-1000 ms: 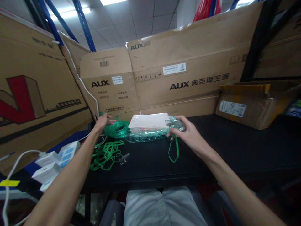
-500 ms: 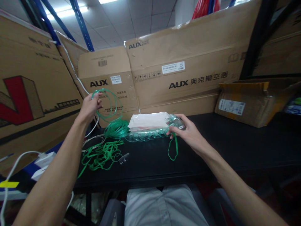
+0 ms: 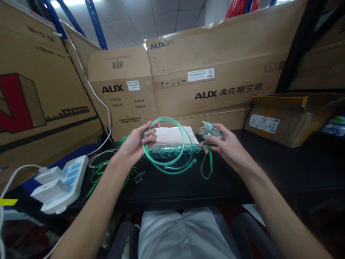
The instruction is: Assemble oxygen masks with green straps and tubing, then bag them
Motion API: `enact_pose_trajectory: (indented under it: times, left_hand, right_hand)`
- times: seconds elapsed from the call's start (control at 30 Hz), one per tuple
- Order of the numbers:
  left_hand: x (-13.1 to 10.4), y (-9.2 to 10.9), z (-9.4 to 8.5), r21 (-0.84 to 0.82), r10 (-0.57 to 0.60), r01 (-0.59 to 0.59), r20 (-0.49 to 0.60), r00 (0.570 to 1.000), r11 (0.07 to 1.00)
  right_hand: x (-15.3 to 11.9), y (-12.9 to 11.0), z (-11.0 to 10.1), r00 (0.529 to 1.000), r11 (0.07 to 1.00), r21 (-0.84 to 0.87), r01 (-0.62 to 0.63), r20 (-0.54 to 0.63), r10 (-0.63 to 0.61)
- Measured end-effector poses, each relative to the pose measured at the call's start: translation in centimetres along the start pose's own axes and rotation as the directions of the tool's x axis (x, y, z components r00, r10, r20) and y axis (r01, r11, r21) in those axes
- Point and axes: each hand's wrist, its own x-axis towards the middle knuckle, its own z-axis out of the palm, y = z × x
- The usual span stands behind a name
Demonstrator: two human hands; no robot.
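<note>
The left hand [image 3: 137, 142] has its fingers curled around a loose coil of green tubing [image 3: 184, 142], which hangs in loops to the right of those fingers, over the worktop [image 3: 172, 187]. The right hand's [image 3: 225, 145] fingers grip a clear plastic mask [image 3: 211, 131] with a green strap [image 3: 211, 163] dangling below them. Between the two sets of fingers, behind the loops, lie a row of clear green-tinted pieces [image 3: 164, 152] and a white packet [image 3: 175, 135].
</note>
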Motion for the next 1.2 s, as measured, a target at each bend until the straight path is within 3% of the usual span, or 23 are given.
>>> enact_pose_trajectory:
  times: [0.07,0.13,0.17,0.23,0.3,0.37,0.43,0.53,0.63,0.7,0.77,0.87,1.0,1.1,1.2]
  left_hand:
    - [0.0,-2.9,-1.3,0.176,-0.090,0.101,-0.071,0.993,0.979]
    - [0.0,-5.2,-2.9,0.486,-0.028,0.088,-0.129,0.991,0.870]
    - [-0.1,-6.1,-3.6,0.659,0.050,0.068,-0.159,0.986,0.749]
    - [-0.5,-7.1,-4.8,0.911,0.199,0.057,-0.150,0.969,0.409]
    - [-1.1,-7.6,-5.3,0.994,0.282,0.070,-0.090,0.955,0.080]
    - [-1.9,-7.8,-5.2,0.989,0.305,0.060,-0.016,0.952,-0.134]
    - [-2.6,-7.8,-4.7,0.969,0.318,0.008,0.073,0.945,-0.247]
    - [-3.6,-7.8,-3.7,0.953,0.226,-0.178,0.235,0.945,-0.244]
    - [-4.6,-8.1,-2.9,0.924,-0.019,-0.375,0.374,0.927,-0.075]
    - [-5.1,-8.5,-2.6,0.906,-0.121,-0.422,0.419,0.900,0.000]
    - [-5.4,-8.9,-2.5,0.900,-0.150,-0.436,0.435,0.888,0.032]
    - [-5.4,-9.1,-2.5,0.896,-0.156,-0.440,0.444,0.882,0.062]
    - [-5.4,-8.8,-2.6,0.907,-0.179,-0.411,0.421,0.889,0.091]
    - [-5.7,-8.3,-3.1,0.910,-0.189,-0.400,0.413,0.891,0.105]
    - [-6.3,-7.5,-4.1,0.914,-0.181,-0.401,0.405,0.896,0.060]
  right_hand:
    - [0.1,0.0,-0.4,1.000,1.000,-0.024,-0.011,-0.007,0.010]
    - [0.1,0.0,-0.8,1.000,0.998,-0.065,-0.009,0.002,0.009]
    - [0.0,0.0,-0.9,1.000,0.996,-0.090,-0.002,0.014,0.003]
    - [-0.1,-0.1,-0.9,0.999,0.992,-0.128,0.019,0.046,-0.013]
    - [-0.3,-0.4,-0.8,0.996,0.988,-0.150,0.032,0.087,-0.019]
    - [-0.5,-0.5,-0.7,0.990,0.980,-0.195,0.021,0.140,0.006]
    - [-0.8,-0.6,-0.7,0.976,0.957,-0.291,-0.009,0.205,0.072]
    - [-1.2,-0.5,-0.8,0.913,0.889,-0.457,-0.031,0.349,0.211]
    - [-1.9,-0.1,-0.5,0.761,0.818,-0.575,0.013,0.536,0.365]
    - [-2.3,0.3,0.0,0.669,0.768,-0.633,0.097,0.612,0.421]
    - [-2.7,0.7,0.9,0.634,0.717,-0.665,0.207,0.650,0.419]
    - [-3.4,1.1,2.3,0.635,0.687,-0.673,0.274,0.663,0.397]
    - [-4.0,1.4,3.3,0.660,0.645,-0.747,0.161,0.567,0.492]
    - [-3.7,1.6,2.6,0.689,0.549,-0.810,0.204,0.518,0.507]
    - [-2.9,2.3,0.8,0.744,0.455,-0.867,0.204,0.440,0.504]
